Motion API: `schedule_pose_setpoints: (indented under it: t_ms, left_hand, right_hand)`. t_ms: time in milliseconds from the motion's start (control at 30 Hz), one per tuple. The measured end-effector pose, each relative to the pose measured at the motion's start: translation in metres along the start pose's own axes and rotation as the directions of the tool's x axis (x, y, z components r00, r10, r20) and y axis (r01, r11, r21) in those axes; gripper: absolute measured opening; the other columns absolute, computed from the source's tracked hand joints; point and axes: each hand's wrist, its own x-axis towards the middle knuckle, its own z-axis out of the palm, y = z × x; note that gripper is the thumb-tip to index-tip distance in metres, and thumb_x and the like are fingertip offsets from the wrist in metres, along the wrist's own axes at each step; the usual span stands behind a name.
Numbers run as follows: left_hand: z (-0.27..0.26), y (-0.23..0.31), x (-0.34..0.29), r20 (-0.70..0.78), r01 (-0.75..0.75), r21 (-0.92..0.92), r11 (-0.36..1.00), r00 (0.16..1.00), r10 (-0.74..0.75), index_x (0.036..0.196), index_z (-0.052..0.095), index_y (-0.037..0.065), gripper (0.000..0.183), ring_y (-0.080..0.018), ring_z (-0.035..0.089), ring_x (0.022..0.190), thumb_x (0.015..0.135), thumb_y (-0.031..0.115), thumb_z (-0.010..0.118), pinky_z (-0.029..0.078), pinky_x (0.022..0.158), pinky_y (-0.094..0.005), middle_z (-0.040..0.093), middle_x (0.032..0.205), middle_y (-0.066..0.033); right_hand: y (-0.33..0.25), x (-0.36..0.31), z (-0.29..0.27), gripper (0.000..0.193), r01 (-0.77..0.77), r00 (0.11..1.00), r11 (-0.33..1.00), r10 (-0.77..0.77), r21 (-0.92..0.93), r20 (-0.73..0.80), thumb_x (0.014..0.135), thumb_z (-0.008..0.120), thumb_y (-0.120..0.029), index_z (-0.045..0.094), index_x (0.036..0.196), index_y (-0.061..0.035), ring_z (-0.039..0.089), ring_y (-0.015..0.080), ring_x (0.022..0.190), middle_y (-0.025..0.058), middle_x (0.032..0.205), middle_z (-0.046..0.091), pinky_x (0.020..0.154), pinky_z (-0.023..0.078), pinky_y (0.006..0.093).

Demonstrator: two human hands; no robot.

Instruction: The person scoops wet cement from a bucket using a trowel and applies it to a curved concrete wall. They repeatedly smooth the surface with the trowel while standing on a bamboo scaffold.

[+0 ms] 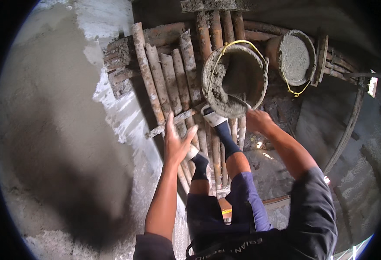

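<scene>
My right hand (258,121) is closed round the handle of a trowel (241,102), whose blade dips into a mortar-caked bucket (256,89) with a yellow handle. Grey wet mortar (217,86) clings to the left inside of this bucket; the rest of its inside is in shadow. To the left, my left hand (177,141) is raised with thumb and fingers apart and nothing in it. It appears in front of a mortar-crusted wooden strip (182,116) that crosses the poles. Whether the hand touches the strip I cannot tell.
I stand on a platform of rusty, mortar-spattered poles (146,73) with gaps between them. A second bucket (295,60), full of grey mortar, stands at the far right. Along the left runs a wall of smooth grey mortar (56,108). A curved pole (348,125) rises at the right.
</scene>
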Motion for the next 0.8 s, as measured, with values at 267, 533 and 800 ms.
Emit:
schedule_pose_setpoints:
  t_ms: [267,533,800]
  left_hand:
    - [0.101,0.007,0.141,0.105,0.05,0.041,0.998,0.993,-0.054,0.127,0.031,-0.011,0.101,-0.0378,0.044,0.115,0.062,0.056,0.069,0.036,0.096,-0.0381,0.043,0.123,-0.031]
    - [0.123,0.006,0.116,-0.109,0.128,0.165,0.978,0.988,-0.111,0.089,0.059,-0.002,0.042,-0.0401,0.059,0.083,0.075,0.038,0.058,0.046,0.074,-0.0449,0.061,0.084,-0.0257]
    - [0.082,0.033,-0.026,-0.28,0.225,0.006,0.974,0.936,-0.214,0.076,0.056,-0.006,0.031,-0.0434,0.057,0.072,0.07,0.024,0.057,0.045,0.068,-0.0462,0.059,0.075,-0.0281]
  right_hand:
    - [0.014,0.052,-0.013,0.038,-0.203,0.914,0.943,0.279,0.263,-0.295,0.084,0.039,-0.018,0.048,0.111,0.0063,0.063,0.0279,0.09,0.0208,0.097,0.062,0.076,0.052,0.035]
    - [-0.01,-0.034,0.058,0.03,-0.084,0.96,0.888,0.194,0.452,-0.203,0.077,0.048,-0.022,0.051,0.094,0.0022,0.06,0.0368,0.083,0.024,0.089,0.061,0.073,0.047,0.0454]
    - [0.015,-0.176,0.09,0.025,-0.026,0.853,0.793,0.335,0.609,-0.4,0.072,0.058,-0.022,0.048,0.08,-0.0006,0.058,0.0399,0.075,0.025,0.073,0.058,0.067,0.045,0.0479]
